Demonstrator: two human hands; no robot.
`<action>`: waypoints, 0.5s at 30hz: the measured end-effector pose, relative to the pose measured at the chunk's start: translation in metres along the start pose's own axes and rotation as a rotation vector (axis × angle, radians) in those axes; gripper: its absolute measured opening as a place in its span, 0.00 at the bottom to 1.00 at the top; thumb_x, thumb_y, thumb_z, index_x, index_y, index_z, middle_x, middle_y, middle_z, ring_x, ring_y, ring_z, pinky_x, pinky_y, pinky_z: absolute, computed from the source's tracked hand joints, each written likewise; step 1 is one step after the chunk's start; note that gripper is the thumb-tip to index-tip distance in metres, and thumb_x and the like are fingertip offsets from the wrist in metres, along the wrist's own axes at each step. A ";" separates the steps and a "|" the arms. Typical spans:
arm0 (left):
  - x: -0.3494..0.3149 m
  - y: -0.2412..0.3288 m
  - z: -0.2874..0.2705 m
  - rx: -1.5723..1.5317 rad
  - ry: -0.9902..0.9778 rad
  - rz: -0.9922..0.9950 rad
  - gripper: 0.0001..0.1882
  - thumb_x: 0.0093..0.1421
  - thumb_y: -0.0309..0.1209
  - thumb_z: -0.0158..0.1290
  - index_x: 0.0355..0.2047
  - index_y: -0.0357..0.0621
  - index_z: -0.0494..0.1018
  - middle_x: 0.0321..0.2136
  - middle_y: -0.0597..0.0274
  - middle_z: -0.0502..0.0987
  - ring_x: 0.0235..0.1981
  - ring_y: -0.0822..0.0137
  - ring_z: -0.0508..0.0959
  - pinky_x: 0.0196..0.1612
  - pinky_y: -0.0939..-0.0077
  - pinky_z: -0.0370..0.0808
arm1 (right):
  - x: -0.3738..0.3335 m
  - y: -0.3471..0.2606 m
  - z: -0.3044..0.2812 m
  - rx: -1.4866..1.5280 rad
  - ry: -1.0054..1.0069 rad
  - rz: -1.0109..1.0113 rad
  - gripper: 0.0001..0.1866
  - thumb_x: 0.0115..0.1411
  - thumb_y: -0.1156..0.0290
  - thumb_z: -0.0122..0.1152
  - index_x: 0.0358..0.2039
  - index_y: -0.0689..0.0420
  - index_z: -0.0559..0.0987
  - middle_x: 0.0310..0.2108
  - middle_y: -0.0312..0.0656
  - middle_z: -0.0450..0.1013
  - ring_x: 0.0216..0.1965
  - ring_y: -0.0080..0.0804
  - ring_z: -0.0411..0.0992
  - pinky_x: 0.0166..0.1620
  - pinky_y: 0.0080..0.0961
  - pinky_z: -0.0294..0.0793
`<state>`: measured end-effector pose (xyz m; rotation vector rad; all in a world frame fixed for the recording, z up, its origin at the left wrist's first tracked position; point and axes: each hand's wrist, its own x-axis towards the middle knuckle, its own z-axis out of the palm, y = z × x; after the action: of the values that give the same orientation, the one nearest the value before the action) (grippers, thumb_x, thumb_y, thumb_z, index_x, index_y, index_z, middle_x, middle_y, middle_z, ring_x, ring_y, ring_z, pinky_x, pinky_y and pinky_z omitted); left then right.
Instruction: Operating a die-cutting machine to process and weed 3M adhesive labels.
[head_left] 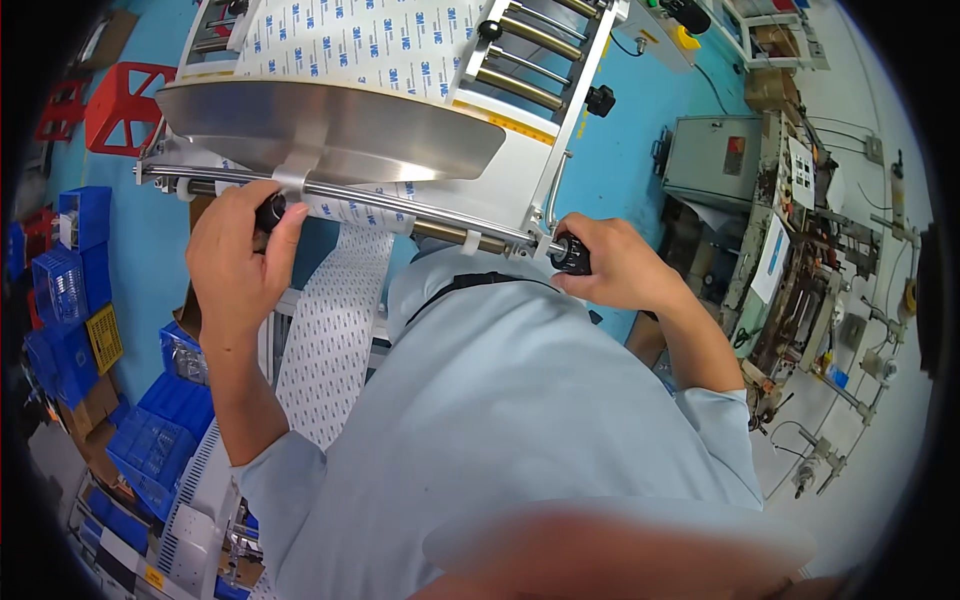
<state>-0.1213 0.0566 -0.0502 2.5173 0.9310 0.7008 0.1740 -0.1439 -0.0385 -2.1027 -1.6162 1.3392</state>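
At the far left, a red stool (125, 105) stands beyond a stack of blue bins (84, 215), both apart from the machine. Next comes the left hand (238, 250), narrowed around a black knob (270, 212), with the thumb on its right side and the fingers curled on its left and far side. That knob sits just beside a metal bracket (291, 180), which crosses the steel bar (410, 208) at the machine's near edge. A printed strip (335, 340) hangs from under the bar toward the near left, and a curved metal plate (340, 130) lies beyond the bar; whether the strip joins the printed sheet (360, 40) farther off is hidden by the plate. Farther right, at the bar's right end, is a second black knob (572, 254), held between the thumb and fingers of the right hand (625, 262). A grey cabinet (713, 160) stands well apart at the right. The step in hand looks like setting or steadying the bar by its two knobs; whether either one is turning cannot be told. A turn from here would call for a firm pinch on both, the bar kept level and the strip clear of the left fingers.
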 end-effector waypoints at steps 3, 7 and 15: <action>-0.002 -0.001 0.000 -0.013 -0.007 0.008 0.12 0.51 0.30 0.61 0.33 0.39 0.73 0.22 0.58 0.73 0.21 0.62 0.72 0.24 0.75 0.68 | -0.003 0.003 0.006 -0.029 0.059 -0.044 0.18 0.43 0.72 0.66 0.35 0.61 0.71 0.24 0.48 0.72 0.25 0.47 0.72 0.30 0.34 0.70; -0.006 -0.006 0.002 -0.021 0.023 0.070 0.13 0.50 0.30 0.62 0.33 0.39 0.73 0.23 0.58 0.73 0.20 0.64 0.72 0.23 0.77 0.68 | -0.004 0.007 0.012 -0.098 0.166 -0.108 0.17 0.42 0.73 0.65 0.34 0.61 0.71 0.24 0.48 0.72 0.26 0.47 0.72 0.29 0.34 0.71; 0.003 0.000 -0.002 -0.013 0.023 -0.020 0.13 0.51 0.30 0.61 0.35 0.39 0.73 0.25 0.57 0.74 0.22 0.62 0.72 0.26 0.75 0.69 | 0.007 -0.002 -0.006 0.076 -0.058 0.000 0.18 0.41 0.72 0.66 0.34 0.61 0.71 0.20 0.47 0.70 0.22 0.42 0.71 0.28 0.32 0.70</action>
<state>-0.1201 0.0589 -0.0472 2.4899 0.9552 0.7295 0.1768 -0.1350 -0.0379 -2.0387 -1.5606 1.4505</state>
